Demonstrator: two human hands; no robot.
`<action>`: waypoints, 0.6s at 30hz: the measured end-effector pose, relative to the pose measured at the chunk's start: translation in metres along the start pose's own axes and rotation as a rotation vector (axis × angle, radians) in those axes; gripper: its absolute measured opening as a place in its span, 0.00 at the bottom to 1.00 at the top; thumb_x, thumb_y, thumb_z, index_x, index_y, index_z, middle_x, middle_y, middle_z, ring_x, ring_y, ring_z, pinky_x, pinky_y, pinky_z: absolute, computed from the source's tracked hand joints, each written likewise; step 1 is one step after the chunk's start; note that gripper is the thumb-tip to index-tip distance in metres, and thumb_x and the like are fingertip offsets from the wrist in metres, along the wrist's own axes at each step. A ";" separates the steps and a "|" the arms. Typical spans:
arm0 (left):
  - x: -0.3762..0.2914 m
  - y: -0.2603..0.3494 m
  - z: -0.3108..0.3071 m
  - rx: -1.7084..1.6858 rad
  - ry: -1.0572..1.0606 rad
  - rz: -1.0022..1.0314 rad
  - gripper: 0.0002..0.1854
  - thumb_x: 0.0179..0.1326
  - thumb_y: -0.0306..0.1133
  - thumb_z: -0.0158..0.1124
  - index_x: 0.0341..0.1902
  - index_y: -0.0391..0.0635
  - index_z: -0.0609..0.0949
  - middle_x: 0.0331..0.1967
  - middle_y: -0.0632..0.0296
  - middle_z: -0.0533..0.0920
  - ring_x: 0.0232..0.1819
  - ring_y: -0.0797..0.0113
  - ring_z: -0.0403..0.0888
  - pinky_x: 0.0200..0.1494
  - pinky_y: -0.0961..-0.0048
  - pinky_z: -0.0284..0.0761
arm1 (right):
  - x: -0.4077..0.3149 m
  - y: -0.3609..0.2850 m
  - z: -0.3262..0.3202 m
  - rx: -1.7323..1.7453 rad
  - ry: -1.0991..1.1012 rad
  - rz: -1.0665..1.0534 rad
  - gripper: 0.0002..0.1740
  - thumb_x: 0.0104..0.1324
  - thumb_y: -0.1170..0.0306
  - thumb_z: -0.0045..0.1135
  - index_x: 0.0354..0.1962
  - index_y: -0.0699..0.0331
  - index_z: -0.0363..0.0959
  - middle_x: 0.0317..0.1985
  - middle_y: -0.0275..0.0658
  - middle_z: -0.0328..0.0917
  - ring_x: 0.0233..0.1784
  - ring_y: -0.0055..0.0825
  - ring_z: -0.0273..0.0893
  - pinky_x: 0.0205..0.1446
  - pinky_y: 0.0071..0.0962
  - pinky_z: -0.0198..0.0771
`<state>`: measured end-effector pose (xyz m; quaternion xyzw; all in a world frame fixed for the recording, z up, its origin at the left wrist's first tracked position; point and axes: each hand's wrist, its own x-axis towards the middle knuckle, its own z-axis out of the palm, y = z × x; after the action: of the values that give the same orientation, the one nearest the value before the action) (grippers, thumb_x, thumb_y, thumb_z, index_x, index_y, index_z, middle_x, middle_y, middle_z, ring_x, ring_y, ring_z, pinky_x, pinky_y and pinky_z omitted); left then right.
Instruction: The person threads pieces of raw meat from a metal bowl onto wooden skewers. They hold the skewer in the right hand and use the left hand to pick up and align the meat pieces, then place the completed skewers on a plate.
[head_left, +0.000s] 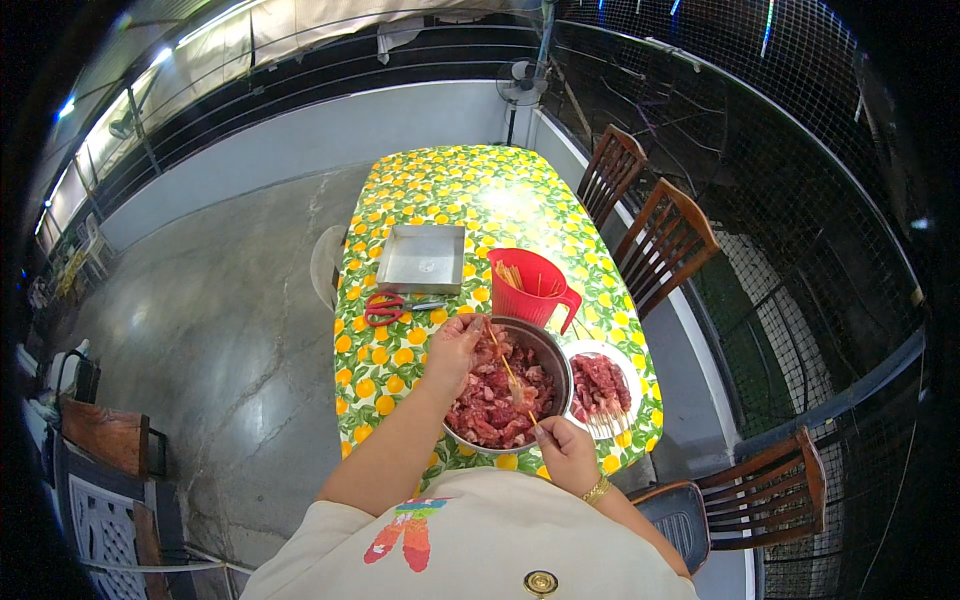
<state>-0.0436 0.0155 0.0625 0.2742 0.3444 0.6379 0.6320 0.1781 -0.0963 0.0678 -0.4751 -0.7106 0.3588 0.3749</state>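
Observation:
My right hand (568, 454) pinches the near end of a thin bamboo skewer (508, 367) over the bowl's near rim. The skewer slants up and left, with a pale bit of meat (516, 390) partway along it. At its far end, the fingers of my left hand (452, 356) are closed on a piece of raw meat (489, 343); their exact hold is partly hidden. Below both hands is a round metal bowl (561, 365) heaped with cut raw red meat (491, 412). A white plate (636, 379) to the right holds several skewers of meat (600, 386), side by side.
Behind the bowl stands a red plastic pitcher (525, 300) holding bamboo skewers (510, 275). Left of it are a rectangular metal pan (421, 259) and red-handled scissors (386, 309). A fruit-patterned tablecloth (420, 187) covers the table. Wooden chairs (667, 232) line the right side.

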 end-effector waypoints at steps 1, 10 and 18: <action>0.000 0.001 -0.001 0.041 0.004 0.009 0.07 0.71 0.30 0.54 0.44 0.40 0.77 0.39 0.58 0.82 0.39 0.66 0.83 0.42 0.67 0.84 | 0.000 -0.001 -0.001 -0.015 -0.006 0.014 0.06 0.67 0.73 0.56 0.35 0.68 0.76 0.28 0.42 0.79 0.29 0.30 0.76 0.34 0.27 0.71; 0.007 0.005 -0.006 0.303 -0.033 0.079 0.08 0.71 0.33 0.56 0.45 0.41 0.78 0.35 0.62 0.82 0.39 0.71 0.82 0.39 0.73 0.82 | -0.002 0.000 -0.003 -0.058 0.022 -0.007 0.05 0.66 0.73 0.57 0.35 0.67 0.76 0.28 0.44 0.79 0.29 0.36 0.78 0.33 0.29 0.72; -0.001 -0.008 0.009 0.451 0.058 0.325 0.06 0.71 0.29 0.55 0.42 0.40 0.78 0.34 0.63 0.82 0.39 0.74 0.81 0.40 0.78 0.78 | -0.004 -0.004 0.000 -0.069 0.031 -0.036 0.05 0.66 0.73 0.57 0.34 0.67 0.75 0.28 0.46 0.79 0.29 0.37 0.79 0.34 0.30 0.73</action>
<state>-0.0314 0.0152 0.0620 0.4412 0.4471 0.6458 0.4341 0.1770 -0.1015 0.0707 -0.4804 -0.7250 0.3199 0.3759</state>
